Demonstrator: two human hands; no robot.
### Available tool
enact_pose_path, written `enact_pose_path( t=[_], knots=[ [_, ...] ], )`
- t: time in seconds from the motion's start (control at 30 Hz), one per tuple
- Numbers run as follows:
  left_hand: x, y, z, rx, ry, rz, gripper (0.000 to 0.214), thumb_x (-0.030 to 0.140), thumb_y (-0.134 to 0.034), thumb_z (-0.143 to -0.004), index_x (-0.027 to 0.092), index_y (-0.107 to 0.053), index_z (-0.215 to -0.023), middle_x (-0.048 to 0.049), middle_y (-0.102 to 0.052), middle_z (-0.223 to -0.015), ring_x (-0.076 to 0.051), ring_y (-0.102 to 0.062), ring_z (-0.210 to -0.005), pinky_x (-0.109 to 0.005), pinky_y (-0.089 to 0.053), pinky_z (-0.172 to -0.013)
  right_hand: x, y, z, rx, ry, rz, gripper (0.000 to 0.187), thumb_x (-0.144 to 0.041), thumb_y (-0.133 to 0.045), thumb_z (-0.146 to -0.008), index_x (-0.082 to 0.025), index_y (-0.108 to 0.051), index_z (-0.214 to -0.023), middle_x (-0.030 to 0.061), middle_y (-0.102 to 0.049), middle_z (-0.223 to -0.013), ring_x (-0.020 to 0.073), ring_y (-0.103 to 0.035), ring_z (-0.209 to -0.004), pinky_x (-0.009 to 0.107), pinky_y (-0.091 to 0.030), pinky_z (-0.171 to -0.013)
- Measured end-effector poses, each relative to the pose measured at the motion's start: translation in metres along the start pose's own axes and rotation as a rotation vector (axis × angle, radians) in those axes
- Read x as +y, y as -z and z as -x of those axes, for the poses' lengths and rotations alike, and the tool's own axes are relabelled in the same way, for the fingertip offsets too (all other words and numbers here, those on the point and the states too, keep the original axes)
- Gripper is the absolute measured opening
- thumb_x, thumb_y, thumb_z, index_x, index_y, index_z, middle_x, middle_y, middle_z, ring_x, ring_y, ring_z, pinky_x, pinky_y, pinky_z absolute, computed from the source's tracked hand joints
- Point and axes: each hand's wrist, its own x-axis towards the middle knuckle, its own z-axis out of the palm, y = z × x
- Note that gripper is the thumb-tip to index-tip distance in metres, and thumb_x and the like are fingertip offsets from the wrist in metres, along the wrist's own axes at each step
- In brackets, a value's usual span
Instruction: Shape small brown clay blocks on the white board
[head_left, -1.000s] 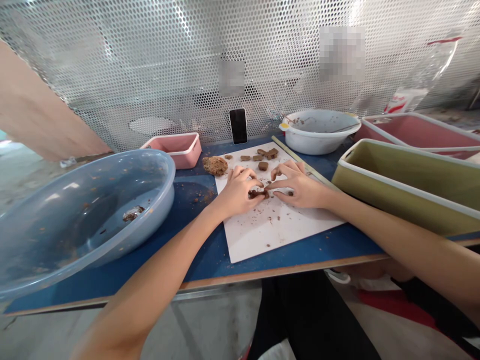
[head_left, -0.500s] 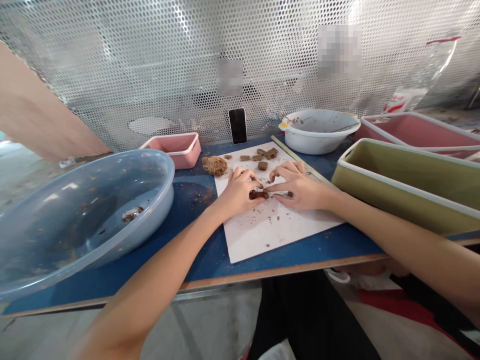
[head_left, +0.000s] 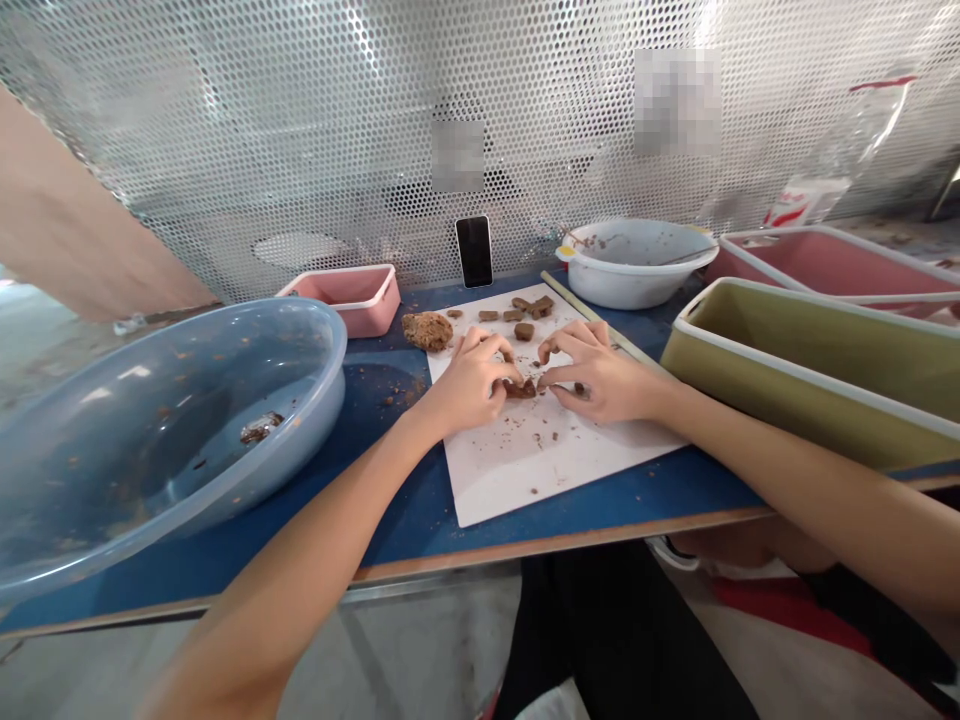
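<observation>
A dark brown lump of clay [head_left: 523,389] lies on the white board [head_left: 499,490], among crumbs. My left hand [head_left: 474,382] has curled fingers closed at the lump's left end; the fingertips are partly hidden. Just right of the lump, my right hand [head_left: 592,375] rests with thumb and index finger apart, not gripping the lump. A small dark bit [head_left: 580,388] shows between that thumb and finger. Behind the hands, several clay pieces [head_left: 524,331] sit on the board. At its left edge is a big rough clay chunk [head_left: 427,331].
A large blue basin [head_left: 322,340] stands left, a small pink bin [head_left: 375,310] behind it. A phone [head_left: 474,252] leans on the mesh wall. To the right are a white basin [head_left: 630,285], a thin stick [head_left: 592,312], a green bin [head_left: 780,390] and a pink bin [head_left: 847,245].
My left thumb has drawn in from the front of the lump toward its left end. My right index fingertip has pulled slightly right, away from the lump.
</observation>
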Motion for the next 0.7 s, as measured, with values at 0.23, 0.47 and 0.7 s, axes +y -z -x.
enact_pose_path(
  t=[0.23,0.47,0.7],
  knots=[
    [0.0005,-0.0006,-0.0013,-0.075,-0.04,-0.024,0.046,-0.001,-0.057,-0.091,0.026,-0.092,-0.104,-0.0125,-0.069,-0.132,-0.038,-0.052,-0.136,-0.067,-0.045,-0.12,-0.0004,0.001,-0.0001,-0.023,0.019,0.034,0.026,-0.02,-0.063,-0.106,-0.028,-0.087,-0.11,0.0132,-0.066,-0.132,0.0355,-0.057,-0.127,0.054,-0.038,-0.103],
    [0.0018,-0.0001,-0.0006,-0.082,-0.032,-0.025,0.047,0.0,-0.056,-0.094,0.026,-0.093,-0.106,-0.0131,-0.07,-0.132,-0.037,-0.053,-0.135,-0.068,-0.045,-0.12,-0.0017,0.0012,-0.0006,-0.032,0.024,0.054,0.026,-0.021,-0.063,-0.106,-0.028,-0.087,-0.112,0.0134,-0.066,-0.133,0.0351,-0.056,-0.125,0.054,-0.039,-0.102],
    [0.0009,-0.0024,-0.0015,-0.093,-0.014,-0.014,0.048,0.0,-0.056,-0.094,0.028,-0.093,-0.108,-0.012,-0.07,-0.13,-0.036,-0.053,-0.133,-0.064,-0.046,-0.117,-0.0035,0.0009,0.0001,-0.064,0.013,0.063,0.028,-0.022,-0.062,-0.106,-0.029,-0.088,-0.116,0.0138,-0.065,-0.134,0.0364,-0.055,-0.127,0.054,-0.038,-0.102]
  ],
)
